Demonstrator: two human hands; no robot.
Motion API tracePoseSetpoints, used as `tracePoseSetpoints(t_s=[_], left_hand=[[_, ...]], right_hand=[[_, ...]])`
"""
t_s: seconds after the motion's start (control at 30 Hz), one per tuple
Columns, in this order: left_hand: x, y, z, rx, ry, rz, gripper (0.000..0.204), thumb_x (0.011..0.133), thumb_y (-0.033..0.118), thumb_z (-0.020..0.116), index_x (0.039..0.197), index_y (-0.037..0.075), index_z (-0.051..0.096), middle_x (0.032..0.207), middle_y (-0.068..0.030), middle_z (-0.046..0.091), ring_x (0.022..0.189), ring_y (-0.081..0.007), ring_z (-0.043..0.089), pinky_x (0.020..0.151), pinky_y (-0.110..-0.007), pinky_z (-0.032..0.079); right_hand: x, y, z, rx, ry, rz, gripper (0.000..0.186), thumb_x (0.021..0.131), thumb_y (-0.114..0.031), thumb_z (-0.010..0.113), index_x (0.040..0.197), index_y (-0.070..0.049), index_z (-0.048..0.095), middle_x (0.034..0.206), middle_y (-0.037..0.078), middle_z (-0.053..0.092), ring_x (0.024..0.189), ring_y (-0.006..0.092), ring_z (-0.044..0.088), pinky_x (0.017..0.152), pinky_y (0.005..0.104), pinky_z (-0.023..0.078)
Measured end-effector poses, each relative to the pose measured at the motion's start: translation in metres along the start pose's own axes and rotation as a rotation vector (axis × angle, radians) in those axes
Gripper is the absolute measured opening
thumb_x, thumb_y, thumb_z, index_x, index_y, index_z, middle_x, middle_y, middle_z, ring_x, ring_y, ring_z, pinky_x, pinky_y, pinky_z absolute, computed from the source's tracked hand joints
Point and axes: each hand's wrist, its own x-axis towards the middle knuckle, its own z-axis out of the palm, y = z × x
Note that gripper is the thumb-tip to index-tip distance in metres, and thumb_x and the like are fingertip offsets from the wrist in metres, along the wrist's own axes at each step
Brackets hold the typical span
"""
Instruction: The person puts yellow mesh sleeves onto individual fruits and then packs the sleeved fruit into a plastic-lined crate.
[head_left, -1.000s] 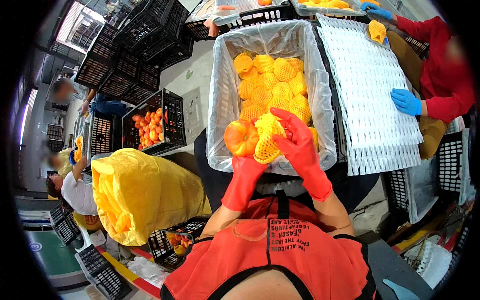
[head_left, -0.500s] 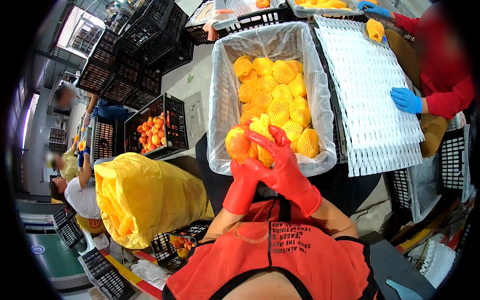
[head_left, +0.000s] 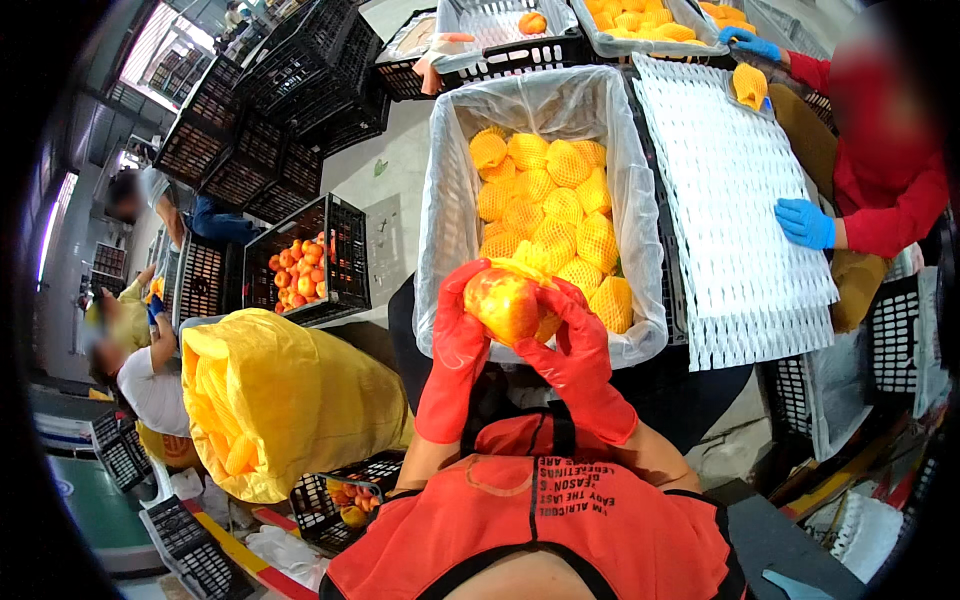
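Stacked black crates (head_left: 310, 75) at upper left, green leaf (head_left: 380, 167) on gray floor (head_left: 405, 135), 1 red-sleeved co-worker (head_left: 888, 225) at right.

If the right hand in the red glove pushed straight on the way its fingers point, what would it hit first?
The right hand would meet the orange-red fruit first: they seem to touch. Beyond it probably comes the left hand, though depth is unclear.
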Motion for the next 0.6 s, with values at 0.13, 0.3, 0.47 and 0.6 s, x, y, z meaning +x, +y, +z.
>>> tracePoseSetpoints(t_s=[0.13, 0.3, 0.47, 0.6], left_hand=[[0.004, 0.006, 0.004, 0.024, 0.039, -0.015, 0.097, 0.074, 0.037, 0.087, 0.147, 0.004, 0.033, 0.132, -0.0103, 0.052, 0.120, -0.0225, 0.054, 0.103, -0.036, 0.042], [0.013, 0.032, 0.001, 0.145, -0.066, -0.186, 0.126, 0.052, 0.037, 0.097, 0.153, 0.007, 0.027, 0.123, -0.0082, 0.053, 0.118, -0.0215, 0.052, 0.103, -0.035, 0.041], [0.009, 0.035, 0.009, 0.801, -0.179, -0.138, 0.088, 0.064, 0.022, 0.090, 0.140, 0.011, 0.048, 0.126, -0.0142, 0.054, 0.122, -0.0332, 0.051, 0.105, -0.042, 0.040], [0.009, 0.033, 0.016, 0.930, -0.133, -0.107, 0.070, 0.067, 0.016, 0.087, 0.129, 0.009, 0.055, 0.118, -0.0153, 0.057, 0.115, -0.0349, 0.053, 0.100, -0.041, 0.043]], right_hand=[[0.001, 0.005, -0.008, 0.106, -0.021, -0.008, 0.055, 0.075, -0.004, 0.081, 0.125, -0.003, 0.060, 0.126, 0.011, 0.057, 0.126, 0.0250, 0.048, 0.107, 0.0375, 0.039], [0.020, -0.012, -0.042, 0.318, -0.138, 0.272, 0.053, 0.080, 0.007, 0.070, 0.130, -0.003, 0.057, 0.129, 0.011, 0.059, 0.118, 0.0189, 0.055, 0.101, 0.0329, 0.045], [0.035, -0.024, -0.034, -0.508, -0.016, 0.040, 0.034, 0.081, 0.002, 0.066, 0.114, -0.005, 0.068, 0.106, 0.011, 0.071, 0.088, 0.0227, 0.069, 0.081, 0.0312, 0.052], [0.032, 0.001, -0.038, -0.822, 0.044, -0.311, 0.017, 0.077, -0.003, 0.068, 0.093, -0.009, 0.069, 0.091, 0.009, 0.072, 0.078, 0.0282, 0.068, 0.073, 0.0372, 0.052]])
